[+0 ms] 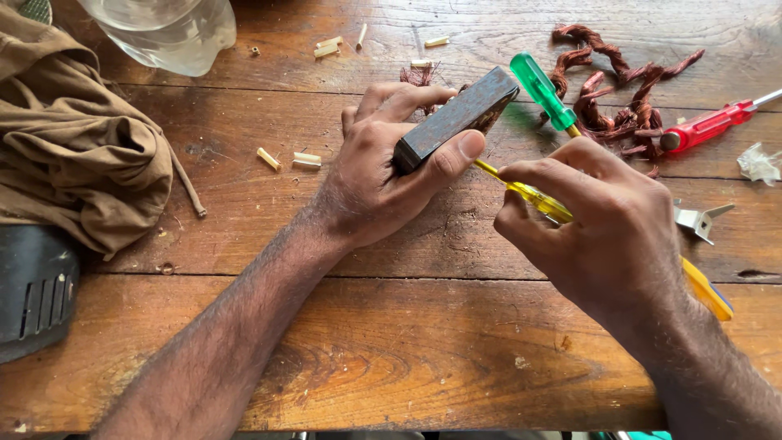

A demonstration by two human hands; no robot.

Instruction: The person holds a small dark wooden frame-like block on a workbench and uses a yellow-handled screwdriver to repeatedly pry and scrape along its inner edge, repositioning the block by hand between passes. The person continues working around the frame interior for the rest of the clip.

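My left hand (383,175) grips a dark, rusty rectangular metal block (456,116), holding it tilted on edge above the wooden table (407,358). My right hand (607,232) is closed around a yellow-handled screwdriver (538,198); its shaft points toward the underside of the block, where the tip is hidden. The handle's yellow end sticks out behind my right wrist. Just beyond the block lies a green-handled screwdriver (542,91).
A tangle of reddish copper wire (619,90) and a red-handled screwdriver (709,126) lie at the back right, with a small metal bracket (699,220) near my right hand. A brown cloth (73,138), a clear plastic container (167,33) and a black casing (32,293) sit left. Small pale tube scraps (305,159) are scattered around.
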